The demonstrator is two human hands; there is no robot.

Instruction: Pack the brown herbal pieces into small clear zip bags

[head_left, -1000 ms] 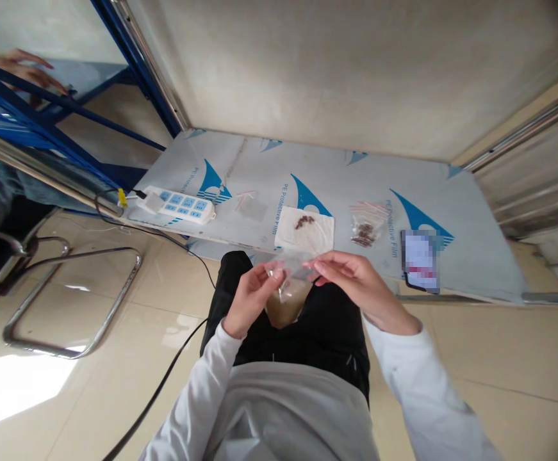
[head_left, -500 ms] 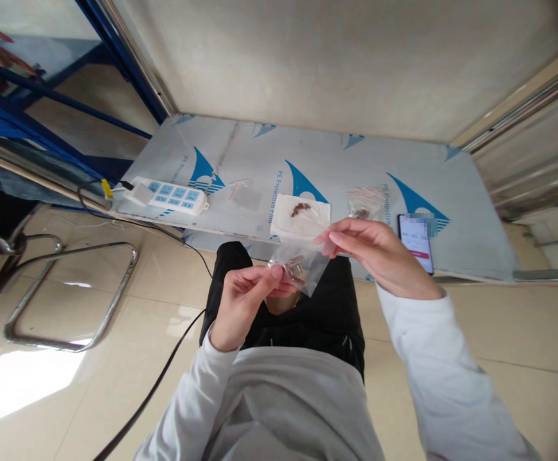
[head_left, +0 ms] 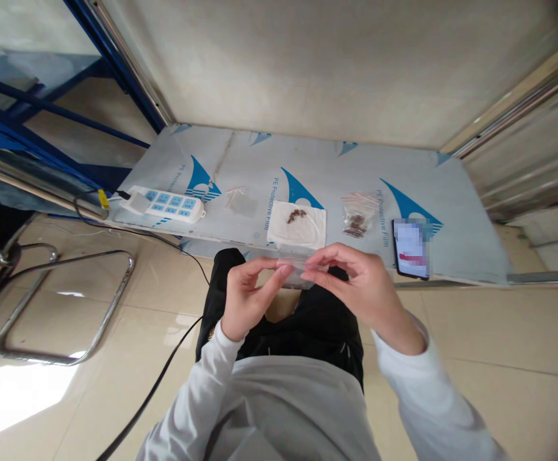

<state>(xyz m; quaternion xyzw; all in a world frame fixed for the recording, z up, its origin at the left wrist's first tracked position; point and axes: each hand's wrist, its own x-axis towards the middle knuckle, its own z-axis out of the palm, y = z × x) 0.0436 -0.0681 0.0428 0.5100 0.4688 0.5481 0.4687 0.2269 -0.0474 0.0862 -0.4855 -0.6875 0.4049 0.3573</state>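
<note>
Between my two hands, above my lap at the table's front edge, is a small clear zip bag [head_left: 300, 279]. My left hand [head_left: 254, 291] pinches the bag's top edge at its left end. My right hand [head_left: 355, 282] pinches the same edge at its right end. What lies inside the bag is hard to make out now. Just beyond it, a white pad [head_left: 307, 234] lies on the table with a small heap of dark brown pieces [head_left: 297, 216] on it. Farther right lies another clear zip bag [head_left: 362, 206], with brown pieces at its bottom.
A phone [head_left: 410, 250] lies near the right front edge of the film-covered table [head_left: 307, 147]. To the left are a flat clear bag [head_left: 244, 203] and a white power strip [head_left: 173, 203] with a black cable. A metal-framed chair [head_left: 125, 282] stands on the floor at left.
My left hand has moved from the bag's lower part to its top edge, and the bag now hangs between both hands. The person's hand at upper left has mostly gone from view.
</note>
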